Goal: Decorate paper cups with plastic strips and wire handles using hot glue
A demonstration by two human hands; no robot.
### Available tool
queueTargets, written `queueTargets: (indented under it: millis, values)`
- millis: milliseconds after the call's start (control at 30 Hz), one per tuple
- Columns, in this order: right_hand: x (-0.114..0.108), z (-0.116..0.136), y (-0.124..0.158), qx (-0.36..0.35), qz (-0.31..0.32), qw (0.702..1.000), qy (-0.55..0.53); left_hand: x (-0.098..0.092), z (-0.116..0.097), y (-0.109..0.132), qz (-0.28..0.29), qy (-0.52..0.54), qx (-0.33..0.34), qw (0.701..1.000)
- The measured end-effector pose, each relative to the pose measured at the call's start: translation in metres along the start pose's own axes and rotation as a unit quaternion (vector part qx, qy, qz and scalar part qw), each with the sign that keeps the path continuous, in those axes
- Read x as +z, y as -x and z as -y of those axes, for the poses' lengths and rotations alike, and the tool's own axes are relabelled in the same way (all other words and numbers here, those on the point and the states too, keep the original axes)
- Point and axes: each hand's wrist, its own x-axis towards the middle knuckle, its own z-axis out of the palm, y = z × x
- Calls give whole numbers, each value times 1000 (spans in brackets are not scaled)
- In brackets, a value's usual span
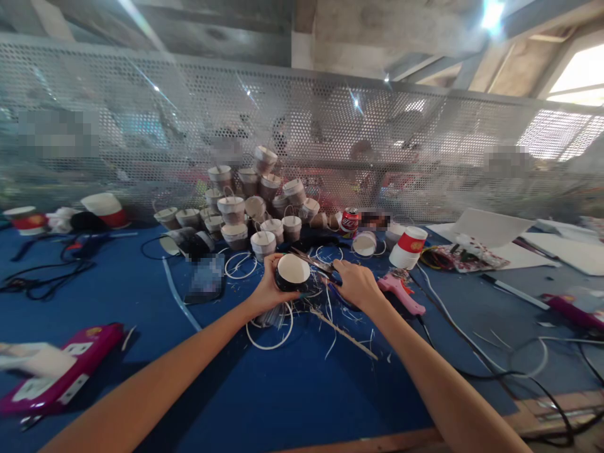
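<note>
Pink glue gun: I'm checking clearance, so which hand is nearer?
Right. The right hand is just left of the pink glue gun; the left hand is farther left, holding a cup.

Behind the cup (293, 269) stand piled buckets (233, 211); right of it, a glue gun (402, 294).

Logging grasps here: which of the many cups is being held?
The dark cup with the pale inside, in the left hand. It alone is held; the other cups stand or lie beyond, some piled up.
</note>
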Motion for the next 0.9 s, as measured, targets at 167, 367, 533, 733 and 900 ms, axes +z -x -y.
queueTargets:
  millis: [167, 367, 533, 733, 900]
  values:
    - [-3, 0, 1, 1, 13, 1000, 28, -1, 0, 0, 8, -24, -11, 1000]
    - [-2, -2, 1, -5, 12, 1000, 8, -1, -2, 0, 6, 8, -17, 1000]
    - [1, -2, -1, -2, 14, 1000, -16, -1, 0, -1, -15, 69, -43, 997]
    - [7, -4, -1, 9, -9, 1000, -19, 0, 4, -2, -52, 136, -83, 986]
    - [7, -5, -1, 16, -10, 1000, -15, 0, 0, -3, -61, 151, -104, 981]
